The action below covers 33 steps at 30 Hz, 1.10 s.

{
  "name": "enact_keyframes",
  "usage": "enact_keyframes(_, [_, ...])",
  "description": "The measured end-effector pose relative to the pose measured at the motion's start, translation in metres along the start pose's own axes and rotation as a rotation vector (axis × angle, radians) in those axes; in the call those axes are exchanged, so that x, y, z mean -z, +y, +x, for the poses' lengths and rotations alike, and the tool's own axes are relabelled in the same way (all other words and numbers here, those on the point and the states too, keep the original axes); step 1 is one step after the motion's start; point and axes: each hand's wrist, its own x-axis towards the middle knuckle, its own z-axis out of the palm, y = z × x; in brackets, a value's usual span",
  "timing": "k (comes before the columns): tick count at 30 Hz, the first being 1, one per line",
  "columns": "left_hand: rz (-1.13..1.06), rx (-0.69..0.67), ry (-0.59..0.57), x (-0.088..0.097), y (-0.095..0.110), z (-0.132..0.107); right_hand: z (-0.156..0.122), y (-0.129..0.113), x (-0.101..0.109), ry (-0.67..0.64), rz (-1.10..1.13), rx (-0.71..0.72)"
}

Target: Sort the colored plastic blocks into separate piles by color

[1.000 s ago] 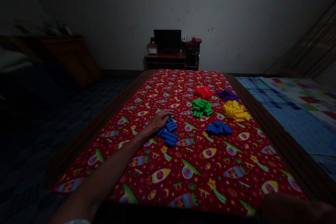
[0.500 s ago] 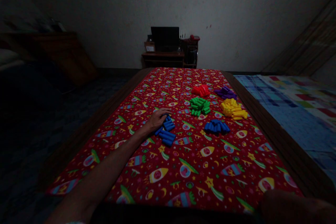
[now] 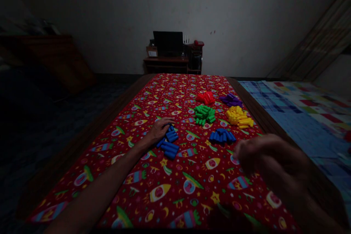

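Observation:
My left hand (image 3: 161,130) rests on the cloth at the upper left edge of a loose group of small blue cylinders (image 3: 170,149). Its fingers stretch over the farthest of them, touching or nearly touching; the fingertips' undersides are hidden. My right hand (image 3: 264,155) hovers over the right side of the table, smeared by motion, its fingers bent. Whether it holds anything cannot be made out. Just beyond it to the left lies a second pile of blue cylinders (image 3: 222,137). Further back are heaps of similar green pieces (image 3: 204,115) and yellow pieces (image 3: 239,117).
Red pieces (image 3: 205,98) and purple pieces (image 3: 230,100) lie behind. A red rocket-patterned cloth (image 3: 192,193) covers the table, whose dark brown edge (image 3: 274,124) shows. A desk with a monitor (image 3: 168,42) stands by the wall. Bedding (image 3: 290,128) lies right, a wooden cabinet (image 3: 55,58) left.
My right hand has risen from the lower right corner and moved forward and left over the table. My left hand stays by the blue cylinders. The whole view has shifted slightly.

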Motion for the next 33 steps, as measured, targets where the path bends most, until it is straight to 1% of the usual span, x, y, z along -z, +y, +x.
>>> enact_keyframes(1, [0.002, 0.003, 0.0, 0.0, -0.001, 0.0, 0.048, -0.004, -0.005, -0.012, -0.056, -0.058])
enact_keyframes(2, [0.003, 0.005, 0.0, 0.0, -0.001, 0.0, 0.087, -0.005, -0.01, -0.029, -0.132, -0.03])
enact_keyframes(3, [0.004, 0.005, 0.003, 0.0, -0.002, 0.0, 0.114, -0.003, -0.017, -0.058, -0.228, 0.046])
enact_keyframes(4, [0.004, 0.003, 0.006, 0.0, -0.002, 0.0, 0.131, 0.002, -0.023, -0.095, -0.359, 0.099])
enact_keyframes(5, [0.004, 0.002, 0.007, 0.0, -0.002, 0.0, 0.139, 0.009, -0.029, -0.124, -0.499, 0.108])
enact_keyframes(6, [0.003, 0.001, 0.005, 0.0, -0.002, 0.0, 0.139, 0.018, -0.035, -0.163, -0.619, 0.118])
enact_keyframes(8, [0.004, 0.001, -0.001, 0.0, -0.001, -0.001, 0.13, 0.036, -0.044, -0.231, -0.787, 0.104])
enact_keyframes(10, [0.006, 0.001, -0.006, 0.001, 0.0, -0.001, 0.121, 0.051, -0.047, -0.263, -0.852, 0.09])
enact_keyframes(12, [0.011, 0.001, -0.007, 0.001, 0.0, -0.001, 0.117, 0.062, -0.046, -0.257, -0.871, 0.072])
enact_keyframes(14, [0.014, 0.002, -0.012, 0.001, 0.001, -0.001, 0.118, 0.066, -0.041, -0.231, -0.872, 0.06])
enact_keyframes(16, [0.015, 0.004, -0.015, 0.001, 0.001, -0.001, 0.119, 0.065, -0.036, -0.198, -0.86, 0.075])
enact_keyframes(18, [0.012, 0.012, -0.006, 0.001, 0.002, 0.0, 0.123, 0.058, -0.036, -0.153, -0.832, 0.119])
enact_keyframes(19, [0.008, 0.018, -0.001, 0.001, 0.003, 0.0, 0.127, 0.052, -0.04, -0.131, -0.807, 0.152])
enact_keyframes(21, [-0.005, 0.033, 0.013, 0.001, 0.004, 0.0, 0.137, 0.038, -0.055, -0.125, -0.734, 0.231])
enact_keyframes(23, [-0.019, 0.045, 0.018, 0.0, 0.004, -0.001, 0.149, 0.023, -0.08, -0.205, -0.64, 0.29])
enact_keyframes(24, [-0.024, 0.05, 0.02, 0.0, 0.004, -0.001, 0.155, 0.017, -0.094, -0.265, -0.593, 0.3])
enact_keyframes(26, [-0.03, 0.061, 0.025, 0.0, 0.003, -0.001, 0.164, 0.009, -0.121, -0.347, -0.522, 0.306])
enact_keyframes(28, [-0.03, 0.065, 0.024, 0.0, 0.002, -0.001, 0.17, 0.008, -0.142, -0.359, -0.484, 0.337])
enact_keyframes(30, [-0.028, 0.056, 0.015, 0.001, 0.001, -0.001, 0.173, 0.013, -0.157, -0.345, -0.473, 0.368])
enact_keyframes(32, [-0.023, 0.033, -0.003, 0.001, 0.0, -0.001, 0.175, 0.019, -0.163, -0.336, -0.473, 0.348])
enact_keyframes(33, [-0.018, 0.023, -0.01, 0.002, 0.0, -0.001, 0.176, 0.021, -0.162, -0.339, -0.47, 0.331])
